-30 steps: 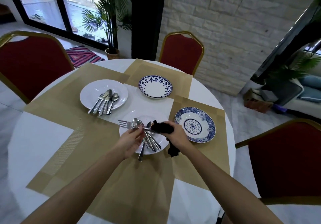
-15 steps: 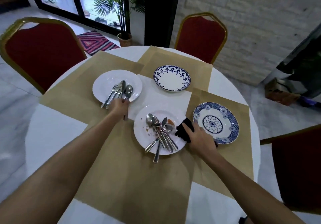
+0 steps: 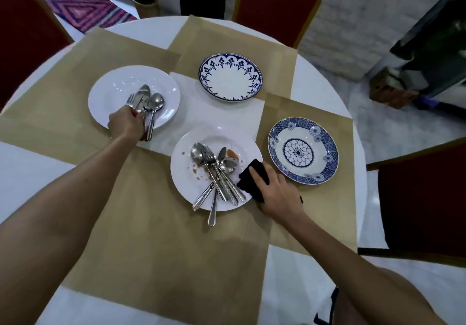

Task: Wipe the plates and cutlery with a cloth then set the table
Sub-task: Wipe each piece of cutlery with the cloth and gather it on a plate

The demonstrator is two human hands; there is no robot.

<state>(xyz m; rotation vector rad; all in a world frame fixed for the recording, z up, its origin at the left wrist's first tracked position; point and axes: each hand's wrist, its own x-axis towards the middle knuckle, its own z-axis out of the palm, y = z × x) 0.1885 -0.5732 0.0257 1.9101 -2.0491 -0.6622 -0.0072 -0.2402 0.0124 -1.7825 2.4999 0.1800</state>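
Observation:
A white plate (image 3: 113,92) at the left holds a few pieces of clean cutlery (image 3: 151,103). My left hand (image 3: 124,124) rests on its near rim, fingers closed around the handles. In the middle, a stained white plate (image 3: 186,173) carries several spoons and forks (image 3: 214,170), and one handle sticks out over its near edge. My right hand (image 3: 280,193) presses a black cloth (image 3: 252,175) against that plate's right rim. A white plate with a blue border (image 3: 230,80) sits at the back. A blue patterned plate (image 3: 302,150) lies to the right.
The round white table (image 3: 32,173) is covered with tan placemats (image 3: 151,223). Red chairs with gold frames stand at the back (image 3: 274,1), at the right (image 3: 423,198) and at the far left (image 3: 20,21). A striped rug (image 3: 88,9) lies on the floor beyond.
My left hand moved from the middle plate to the left plate with a wiped piece of cutlery. My right hand with the cloth dropped to the middle plate's right rim. The view tilted down.

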